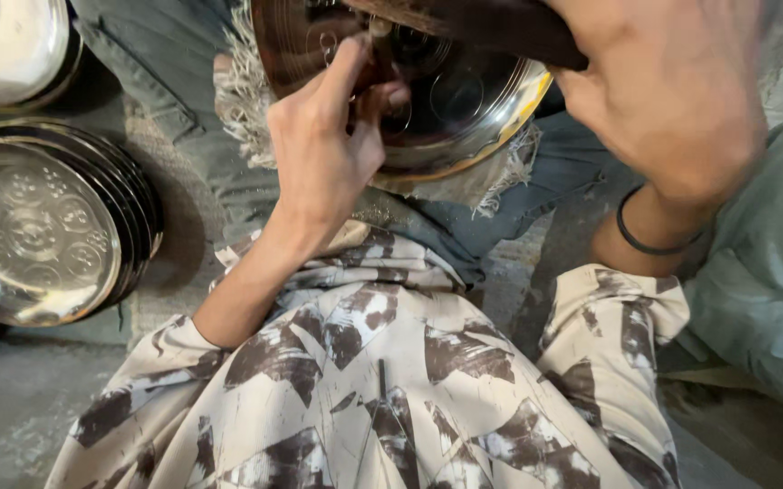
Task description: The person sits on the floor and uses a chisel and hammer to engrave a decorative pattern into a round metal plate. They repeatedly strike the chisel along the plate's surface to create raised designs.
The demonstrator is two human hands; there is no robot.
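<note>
A round shiny metal plate (pixel 464 100) with stamped circle patterns rests on a frayed cloth (pixel 237 100) over my lap, at the top centre. My left hand (pixel 328 136) pinches a small metal punch tool (pixel 369 54) upright against the plate's face. My right hand (pixel 672 81) grips a dark wooden handle (pixel 491 27) that crosses above the plate; its head is out of view. A black band sits on my right wrist.
A stack of patterned metal plates (pixel 38 226) leans at the left on the grey floor. Another shiny plate (pixel 11 45) lies at the top left corner. Grey-green cloth (pixel 763 272) lies at the right. My patterned shirt fills the bottom.
</note>
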